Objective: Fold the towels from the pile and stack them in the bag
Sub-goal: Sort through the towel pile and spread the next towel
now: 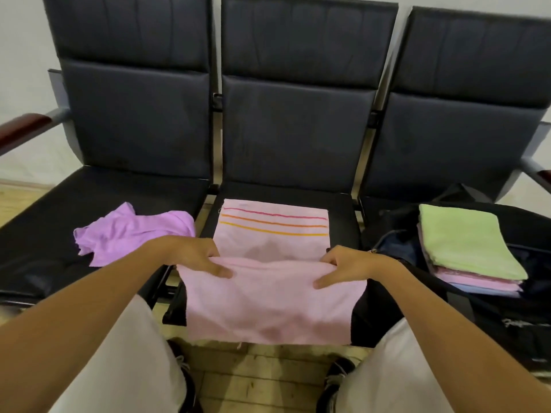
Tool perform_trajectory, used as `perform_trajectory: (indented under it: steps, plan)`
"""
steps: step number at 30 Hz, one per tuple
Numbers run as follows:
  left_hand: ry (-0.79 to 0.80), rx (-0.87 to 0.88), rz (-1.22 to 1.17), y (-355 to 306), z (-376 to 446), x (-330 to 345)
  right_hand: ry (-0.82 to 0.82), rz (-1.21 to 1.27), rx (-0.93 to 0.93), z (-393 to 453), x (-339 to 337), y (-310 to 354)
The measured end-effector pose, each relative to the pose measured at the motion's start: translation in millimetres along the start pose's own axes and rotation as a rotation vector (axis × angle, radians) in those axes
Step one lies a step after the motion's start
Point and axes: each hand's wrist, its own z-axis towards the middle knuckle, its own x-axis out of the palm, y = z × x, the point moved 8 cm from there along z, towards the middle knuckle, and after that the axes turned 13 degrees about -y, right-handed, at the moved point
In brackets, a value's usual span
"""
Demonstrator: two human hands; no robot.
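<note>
Both hands, the left hand (198,257) and right hand (343,265), pinch the pink towel (268,293) spread over the middle seat (343,219), mid-fold; next, I judge, its hanging edge must meet the striped end.

Bare seat (286,192) beyond both hands is open; purple towel (131,234) crowds the left, stacked bag (465,296) the right.
</note>
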Motion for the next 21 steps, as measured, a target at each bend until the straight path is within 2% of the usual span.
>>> perform_trajectory:
  steps: [7,10,17,21]
  plan:
    - [-0.179,0.055,-0.301,14,26,3,-0.249,0.175,0.013,20,-4,-26]
    - [-0.292,0.081,-0.382,18,41,0,-0.266,0.156,0.008,26,-1,-31]
    - [-0.492,0.188,-0.257,12,61,-23,-0.279,0.009,0.005,50,-10,-30]
    - [-0.525,0.231,-0.179,11,73,-31,-0.31,0.015,0.023,61,-21,-36]
